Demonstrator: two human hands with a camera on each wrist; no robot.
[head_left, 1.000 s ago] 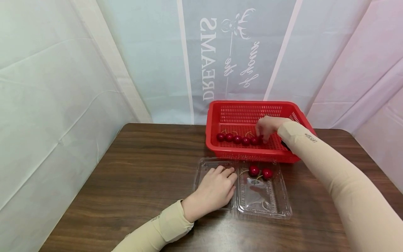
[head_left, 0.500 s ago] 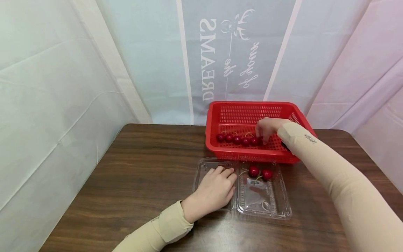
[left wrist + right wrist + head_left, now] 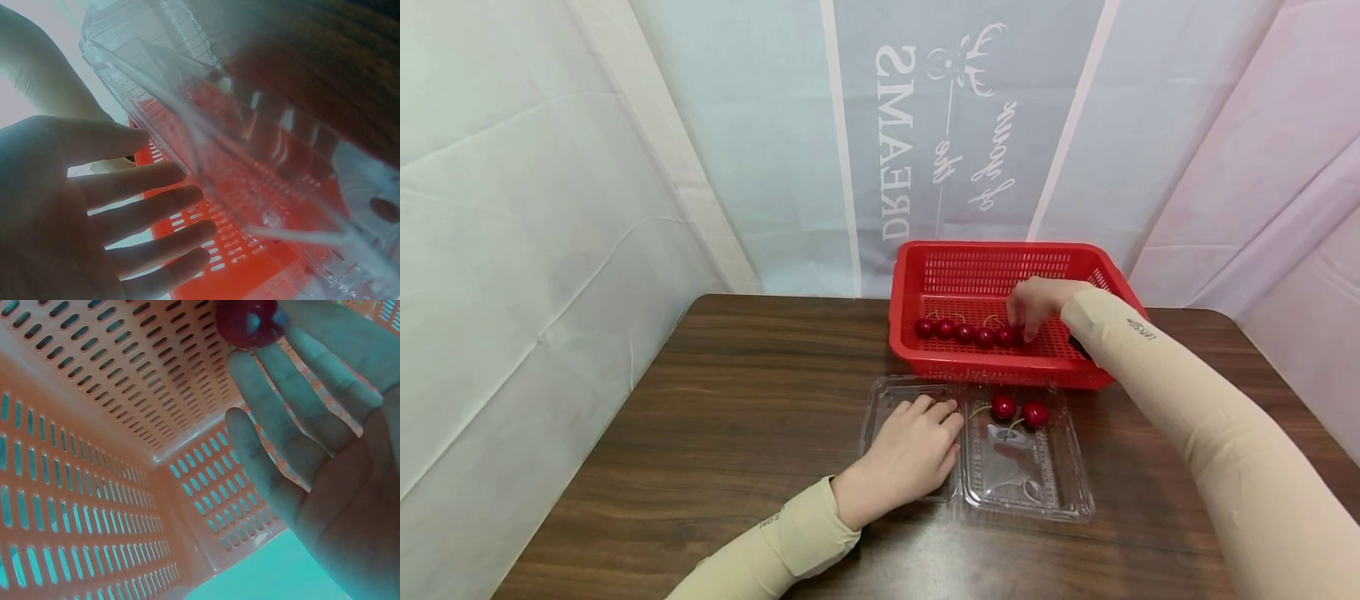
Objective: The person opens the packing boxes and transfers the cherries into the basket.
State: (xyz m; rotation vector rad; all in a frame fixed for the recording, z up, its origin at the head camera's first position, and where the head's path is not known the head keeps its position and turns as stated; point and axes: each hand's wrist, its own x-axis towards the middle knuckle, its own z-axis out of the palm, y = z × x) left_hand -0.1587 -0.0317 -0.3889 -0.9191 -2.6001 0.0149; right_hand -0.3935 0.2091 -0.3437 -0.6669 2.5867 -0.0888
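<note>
In the head view my left hand (image 3: 904, 454) rests on the left half of a clear plastic clamshell box (image 3: 1078, 498); the left wrist view shows its fingers (image 3: 169, 206) relaxed and spread beside the clear plastic. My right hand (image 3: 1036, 305) reaches into a red plastic basket (image 3: 1000, 367). Between its thumb and fingertips it pinches a dark red cherry (image 3: 250, 324), at the right end of a row of cherries (image 3: 965, 333) on the basket floor. Two cherries with stems, one (image 3: 1003, 407) left of the other (image 3: 1034, 415), lie in the box's right half.
Both box and basket stand on a dark wood table (image 3: 730, 400), the basket directly behind the box. Pale cloth with mirrored lettering (image 3: 897, 142) hangs behind the table, and more cloth hangs along both sides.
Barely anything differs. My right hand has shifted very slightly left at the end of the cherry row; my left hand stays on the box.
</note>
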